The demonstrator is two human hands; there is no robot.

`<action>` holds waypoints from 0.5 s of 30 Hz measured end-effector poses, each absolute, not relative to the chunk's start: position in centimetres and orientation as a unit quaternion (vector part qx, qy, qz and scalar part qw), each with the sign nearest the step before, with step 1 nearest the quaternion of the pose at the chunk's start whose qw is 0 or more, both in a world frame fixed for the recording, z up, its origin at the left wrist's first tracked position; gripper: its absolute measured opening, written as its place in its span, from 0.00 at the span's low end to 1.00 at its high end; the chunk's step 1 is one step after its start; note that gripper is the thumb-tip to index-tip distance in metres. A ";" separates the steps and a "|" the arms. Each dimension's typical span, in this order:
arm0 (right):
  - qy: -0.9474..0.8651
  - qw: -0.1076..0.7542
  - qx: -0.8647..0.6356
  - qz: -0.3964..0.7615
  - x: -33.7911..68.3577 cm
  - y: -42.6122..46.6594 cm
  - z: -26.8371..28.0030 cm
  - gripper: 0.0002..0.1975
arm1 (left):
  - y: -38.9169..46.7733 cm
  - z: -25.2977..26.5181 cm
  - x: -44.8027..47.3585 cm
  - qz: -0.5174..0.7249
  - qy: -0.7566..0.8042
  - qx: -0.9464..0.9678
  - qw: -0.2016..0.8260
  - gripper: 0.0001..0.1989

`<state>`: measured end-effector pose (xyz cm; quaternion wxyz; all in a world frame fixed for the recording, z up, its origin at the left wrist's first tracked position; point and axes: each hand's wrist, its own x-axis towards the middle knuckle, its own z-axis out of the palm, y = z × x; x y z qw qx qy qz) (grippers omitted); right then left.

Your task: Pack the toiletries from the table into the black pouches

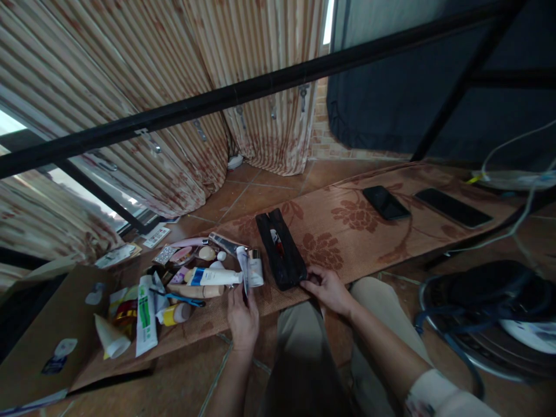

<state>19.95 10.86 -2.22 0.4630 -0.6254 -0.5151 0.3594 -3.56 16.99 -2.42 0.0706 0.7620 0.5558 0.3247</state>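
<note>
A black zippered pouch (pixel 290 262) lies on the patterned cloth in front of me, its top open and a small white and red item (pixel 275 240) showing inside. My right hand (pixel 329 291) pinches the pouch's near right corner. To the left, my left hand (pixel 243 317) is closed around the lower end of a slim whitish tube (pixel 244 267), which points away from me. Right beside that tube stands a white bottle (pixel 256 272) with a dark cap. A white and blue tube (pixel 215 277) lies left of the hand, over a beige tube (pixel 207 290).
Several cosmetics spread leftward, among them a green and white tube (pixel 146 315) and a yellow-capped bottle (pixel 174 314). A cardboard box (pixel 65 324) stands far left. Two phones (pixel 386 202) lie on the cloth (pixel 324 214) at right. A black metal bar (pixel 260 83) crosses ahead.
</note>
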 end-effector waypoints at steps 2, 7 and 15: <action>-0.513 0.466 -0.621 0.367 19.9 10.9 -2.2 0.08 | 16.9 -2.3 -3.7 0.320 0.569 0.754 0.076 0.13; -0.507 0.465 -0.622 0.373 19.8 10.8 -1.9 0.07 | 17.0 -2.2 -4.0 0.302 0.590 0.744 0.083 0.12; -0.511 0.462 -0.623 0.370 19.8 10.8 -2.0 0.07 | 17.3 -2.2 -4.0 0.322 0.586 0.733 0.125 0.12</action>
